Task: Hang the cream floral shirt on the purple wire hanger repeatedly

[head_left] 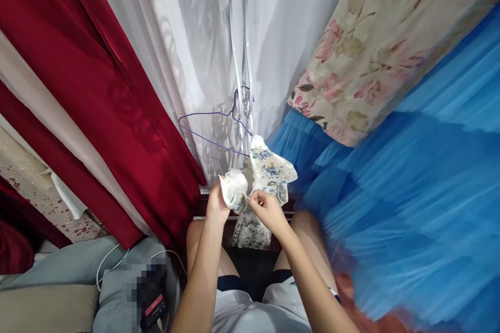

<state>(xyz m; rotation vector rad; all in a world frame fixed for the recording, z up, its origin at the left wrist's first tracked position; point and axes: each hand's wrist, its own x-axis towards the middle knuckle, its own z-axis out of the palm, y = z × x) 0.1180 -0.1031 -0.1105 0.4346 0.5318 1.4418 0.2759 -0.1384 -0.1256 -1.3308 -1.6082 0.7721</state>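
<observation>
A small white garment with a blue and yellow floral print (273, 169) hangs with one shoulder on a purple wire hanger (213, 141). The hanger's hook is caught on white ribbons (246, 52). My left hand (216, 205) is closed around the garment's other side, bunched up off the hanger. My right hand (267, 210) pinches the edge of the same cloth with thumb and forefinger, close beside my left hand. The lower part of the garment falls between my knees.
Red drapes (128, 104) hang on the left and a white curtain (297, 5) behind. To the right are a floral cloth (363, 57) and blue tulle (410, 192). A grey cushion (70, 265) with a white cable (99, 265) lies at lower left.
</observation>
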